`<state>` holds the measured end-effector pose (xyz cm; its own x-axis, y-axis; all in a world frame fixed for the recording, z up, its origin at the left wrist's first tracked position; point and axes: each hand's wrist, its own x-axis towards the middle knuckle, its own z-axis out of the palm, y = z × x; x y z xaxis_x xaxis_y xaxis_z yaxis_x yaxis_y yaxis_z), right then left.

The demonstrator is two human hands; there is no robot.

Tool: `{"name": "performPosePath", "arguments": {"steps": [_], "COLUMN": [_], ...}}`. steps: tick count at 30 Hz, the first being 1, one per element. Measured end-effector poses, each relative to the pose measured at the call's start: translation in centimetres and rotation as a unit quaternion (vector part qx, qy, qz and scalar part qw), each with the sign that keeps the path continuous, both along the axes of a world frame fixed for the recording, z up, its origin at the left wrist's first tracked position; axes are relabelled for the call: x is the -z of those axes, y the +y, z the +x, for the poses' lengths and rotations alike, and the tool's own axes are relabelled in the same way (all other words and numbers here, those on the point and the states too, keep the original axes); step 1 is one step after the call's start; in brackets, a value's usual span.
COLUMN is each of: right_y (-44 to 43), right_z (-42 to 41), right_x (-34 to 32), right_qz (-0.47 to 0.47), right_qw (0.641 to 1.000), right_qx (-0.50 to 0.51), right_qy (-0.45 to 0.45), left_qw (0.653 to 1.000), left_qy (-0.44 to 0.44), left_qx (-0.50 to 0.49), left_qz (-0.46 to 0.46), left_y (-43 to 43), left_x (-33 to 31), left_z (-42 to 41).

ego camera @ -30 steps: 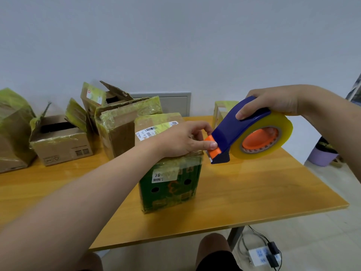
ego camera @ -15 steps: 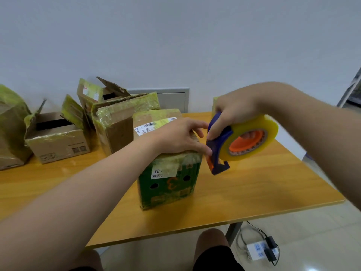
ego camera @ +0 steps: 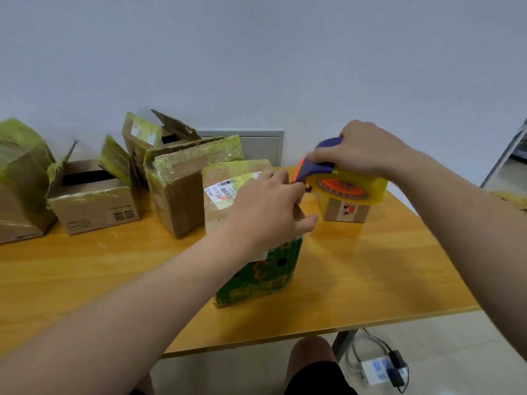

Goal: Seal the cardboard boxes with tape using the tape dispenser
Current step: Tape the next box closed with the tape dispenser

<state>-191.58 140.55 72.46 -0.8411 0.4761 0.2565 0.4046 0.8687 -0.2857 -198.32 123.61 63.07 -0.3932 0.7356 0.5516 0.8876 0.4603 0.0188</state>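
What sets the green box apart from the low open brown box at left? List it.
The green box has printed green sides with round holes; the open brown box is mostly plain cardboard. The left hand holds the green box's top; the brown box stands untouched, flaps up. Both sit on the table and carry yellowish tape.

The left hand (ego camera: 268, 215) and its forearm cover the top of the green box (ego camera: 256, 280), so the flaps there are hidden. Its fingertips (ego camera: 288, 186) blur beside the tape dispenser (ego camera: 313, 166), and it cannot be told whether they pinch a tape end. The right hand (ego camera: 362, 149) hides the dispenser's handle. The tape roll (ego camera: 359, 179) masks the top of a small brown box (ego camera: 346, 210). The left hand overlaps a shipping label (ego camera: 224, 192) whose print is too small to read. The leftmost taped box (ego camera: 20, 181) is cut by the left edge, and a yellowish object (ego camera: 510, 198) by the right edge.
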Motion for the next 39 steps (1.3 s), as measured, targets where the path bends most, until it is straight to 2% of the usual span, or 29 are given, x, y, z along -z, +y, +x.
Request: {"name": "performPosePath", "arguments": {"steps": [3, 7, 10, 12, 14, 16, 19, 22, 24, 26, 31, 36, 39], "right_y": [-1.5, -4.2, -6.5, -7.6, -8.4, -9.3, -10.5, -10.5, -10.3, -10.3, -10.0, -9.7, -9.6], "right_z": [-0.8, -1.6, -2.0, -2.3, -2.9, -3.3, -3.9, -4.2, -4.3, -4.1, -3.8, -3.6, -3.5], "right_x": [1.8, 3.3, 3.8, 4.1, 4.5, 5.2, 6.6, 7.3, 7.4, 7.5, 7.5, 7.5, 7.7], "right_qz": [-0.085, -0.195, -0.255, -0.277, -0.306, -0.326, -0.337, -0.339, -0.345, -0.363, -0.411, -0.442, -0.434], "right_qw": [0.983, 0.926, 0.876, 0.850, 0.827, 0.808, 0.801, 0.808, 0.808, 0.797, 0.768, 0.751, 0.760], "right_qx": [0.027, -0.016, -0.060, -0.076, -0.088, -0.096, -0.100, -0.105, -0.110, -0.113, -0.099, -0.074, -0.080], "right_qy": [0.158, 0.323, 0.405, 0.441, 0.463, 0.481, 0.484, 0.469, 0.466, 0.470, 0.481, 0.485, 0.477], "left_qw": [0.994, 0.989, 0.994, 0.993, 0.987, 0.983, 0.987, 0.990, 0.991, 0.991, 0.974, 0.969, 0.959], "left_qy": [0.107, 0.148, 0.087, 0.024, -0.058, -0.101, -0.070, 0.022, 0.045, 0.027, -0.106, -0.015, -0.035], "left_qx": [0.020, 0.022, 0.008, 0.038, 0.112, 0.149, 0.137, 0.121, 0.099, 0.107, 0.188, 0.167, 0.188], "left_qz": [0.015, -0.007, -0.058, -0.105, -0.101, -0.039, 0.051, 0.066, 0.076, 0.078, 0.076, 0.181, 0.210], "left_y": [-0.2, -0.9, -1.6, -2.6, -4.4, -5.8, -6.5, -6.3, -6.3, -6.6, -7.9, -7.8, -7.9], "left_x": [1.1, 1.4, 0.9, 0.1, -1.0, -1.0, 0.4, 1.3, 1.7, 1.8, 1.7, 5.5, 5.6], "left_z": [0.7, 0.7, 0.9, 0.4, -0.5, -1.4, -1.5, -0.5, -0.3, -0.9, -3.0, -1.6, -1.5]}}
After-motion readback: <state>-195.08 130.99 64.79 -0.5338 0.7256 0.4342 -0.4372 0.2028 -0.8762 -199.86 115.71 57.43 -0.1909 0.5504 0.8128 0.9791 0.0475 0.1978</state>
